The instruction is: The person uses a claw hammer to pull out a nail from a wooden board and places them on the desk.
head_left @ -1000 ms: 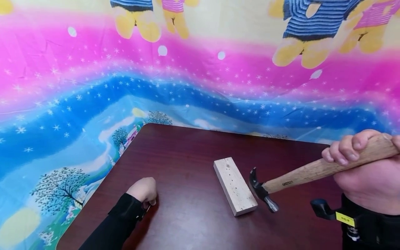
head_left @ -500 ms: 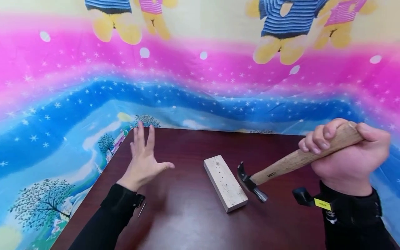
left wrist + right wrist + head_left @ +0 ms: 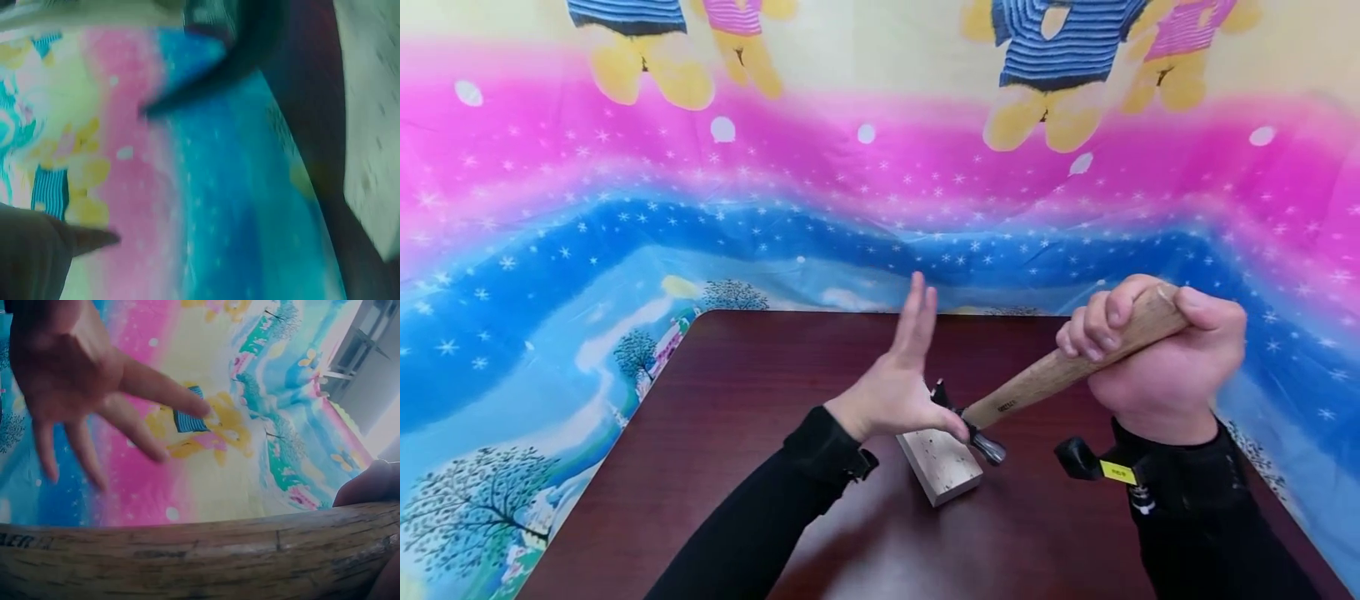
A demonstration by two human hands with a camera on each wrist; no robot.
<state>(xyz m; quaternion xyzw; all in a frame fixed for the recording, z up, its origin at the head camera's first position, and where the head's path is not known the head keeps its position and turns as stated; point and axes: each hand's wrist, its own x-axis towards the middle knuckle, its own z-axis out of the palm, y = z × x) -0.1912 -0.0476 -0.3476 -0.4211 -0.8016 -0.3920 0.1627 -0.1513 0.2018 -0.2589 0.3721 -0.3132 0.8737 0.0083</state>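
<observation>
My right hand (image 3: 1157,358) grips the wooden handle of a claw hammer (image 3: 1030,383) high up. Its dark metal head hangs beside and partly over a pale wooden block (image 3: 943,471) on the table. My left hand (image 3: 895,392) is held up with fingers spread, in front of the hammer head and the block's far end, hiding part of both. Whether it touches the hammer I cannot tell. The right wrist view shows the spread left hand (image 3: 75,381) beyond the hammer handle (image 3: 187,556). In the left wrist view the claw (image 3: 212,81) and block (image 3: 375,137) appear blurred.
The dark red-brown tabletop (image 3: 760,375) lies under the block, which has several small dark holes in its top. A colourful printed cloth (image 3: 820,192) hangs behind the table and along its left side. A black wrist camera mount (image 3: 1078,458) juts out from the right sleeve.
The left hand, first curled near the table at left, spreads and moves right to the hammer head. A thin nail-like piece seen on the table at left is out of sight. The right hand keeps its grip.
</observation>
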